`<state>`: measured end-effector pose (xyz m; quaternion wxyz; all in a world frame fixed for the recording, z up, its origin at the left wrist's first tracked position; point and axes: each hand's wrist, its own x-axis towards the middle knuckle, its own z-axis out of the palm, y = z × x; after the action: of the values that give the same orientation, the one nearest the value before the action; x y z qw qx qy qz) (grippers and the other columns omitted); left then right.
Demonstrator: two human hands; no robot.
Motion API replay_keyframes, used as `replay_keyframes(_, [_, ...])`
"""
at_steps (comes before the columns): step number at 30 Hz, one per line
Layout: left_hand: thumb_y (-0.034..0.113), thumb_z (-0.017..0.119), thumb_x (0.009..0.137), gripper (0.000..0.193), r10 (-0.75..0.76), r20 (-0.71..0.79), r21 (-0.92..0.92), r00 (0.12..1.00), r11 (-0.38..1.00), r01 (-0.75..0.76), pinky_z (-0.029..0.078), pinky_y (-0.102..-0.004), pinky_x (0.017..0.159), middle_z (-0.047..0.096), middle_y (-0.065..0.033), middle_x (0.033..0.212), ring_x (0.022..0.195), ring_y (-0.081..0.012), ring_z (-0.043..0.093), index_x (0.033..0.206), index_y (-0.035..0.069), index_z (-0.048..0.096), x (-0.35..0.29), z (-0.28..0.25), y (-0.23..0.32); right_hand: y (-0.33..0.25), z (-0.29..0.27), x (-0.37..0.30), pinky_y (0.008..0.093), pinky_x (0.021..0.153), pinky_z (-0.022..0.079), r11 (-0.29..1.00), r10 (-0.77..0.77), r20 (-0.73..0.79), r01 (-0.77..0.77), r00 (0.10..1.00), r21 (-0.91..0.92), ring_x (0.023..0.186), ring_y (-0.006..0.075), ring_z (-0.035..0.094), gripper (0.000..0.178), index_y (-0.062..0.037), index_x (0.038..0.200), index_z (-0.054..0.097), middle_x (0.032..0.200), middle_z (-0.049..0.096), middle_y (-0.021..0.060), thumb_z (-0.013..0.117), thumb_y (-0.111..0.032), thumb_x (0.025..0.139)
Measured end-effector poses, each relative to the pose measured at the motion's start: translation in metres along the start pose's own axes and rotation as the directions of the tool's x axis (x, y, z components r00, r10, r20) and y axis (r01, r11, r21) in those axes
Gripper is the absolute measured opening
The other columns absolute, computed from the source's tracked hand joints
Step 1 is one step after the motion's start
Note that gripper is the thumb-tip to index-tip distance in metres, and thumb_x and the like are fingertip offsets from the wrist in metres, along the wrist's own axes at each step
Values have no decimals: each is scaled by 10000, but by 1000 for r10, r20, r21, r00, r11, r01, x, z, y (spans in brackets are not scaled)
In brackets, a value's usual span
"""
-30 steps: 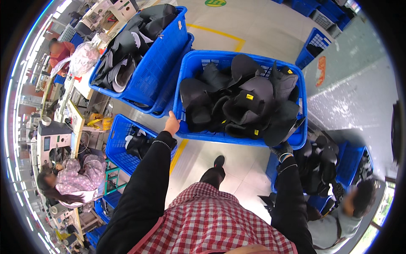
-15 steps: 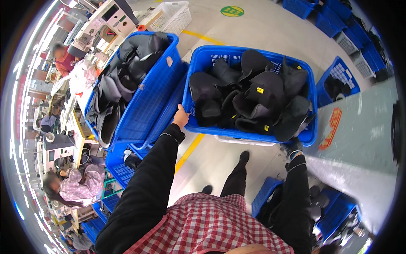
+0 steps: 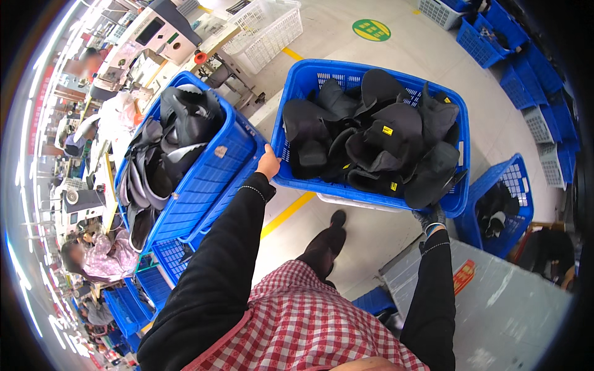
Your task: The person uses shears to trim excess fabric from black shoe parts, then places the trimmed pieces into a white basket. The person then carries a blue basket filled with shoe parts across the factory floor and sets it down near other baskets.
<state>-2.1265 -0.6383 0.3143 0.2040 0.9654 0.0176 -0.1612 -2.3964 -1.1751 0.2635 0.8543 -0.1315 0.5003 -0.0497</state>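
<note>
A blue plastic basket [image 3: 370, 196], piled with black moulded fabric pieces [image 3: 387, 139], is in front of me. Several small yellow tags show on the pieces. My left hand [image 3: 268, 163] grips the basket's left end, its fingers closed there. At the near right corner my right hand [image 3: 431, 217], in a dark glove, is closed on the same basket from below; its fingertips are partly hidden under the edge. Something white [image 3: 356, 203] shows beneath the near side of the basket.
Close on the left stands another full blue basket [image 3: 207, 162] on a stack, beside sewing machines [image 3: 159, 34] and seated people. A grey panel [image 3: 495, 303] lies at the near right, with a blue basket [image 3: 526, 204] beyond it. A white crate [image 3: 266, 34] stands ahead.
I have stepped forward with the basket still in both hands. The grey panel, left stack and floor markings have shifted in view, and my feet have changed position.
</note>
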Motion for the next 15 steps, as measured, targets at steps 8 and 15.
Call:
replay_keyframes(8, [133, 677, 893, 542, -44, -44, -76, 998, 996, 41, 507, -520, 833, 643, -363, 1000, 994, -511, 634, 1256, -55, 321, 153, -4, 95, -112, 144, 106, 697, 993, 424, 997, 65, 1, -65, 998, -44, 1312, 419, 468, 492, -147, 1408, 484, 1476, 470, 171, 447, -445, 1018])
replay_keyframes(15, [166, 684, 886, 550, -150, -78, -71, 986, 987, 145, 514, -521, 839, 642, -368, 1010, 984, -510, 639, 1227, -54, 313, 233, -5, 153, -196, 246, 194, 694, 1033, 383, 985, 88, -14, -90, 996, -147, 1357, 427, 418, 479, -146, 1427, 451, 1491, 450, 169, 436, -413, 1029])
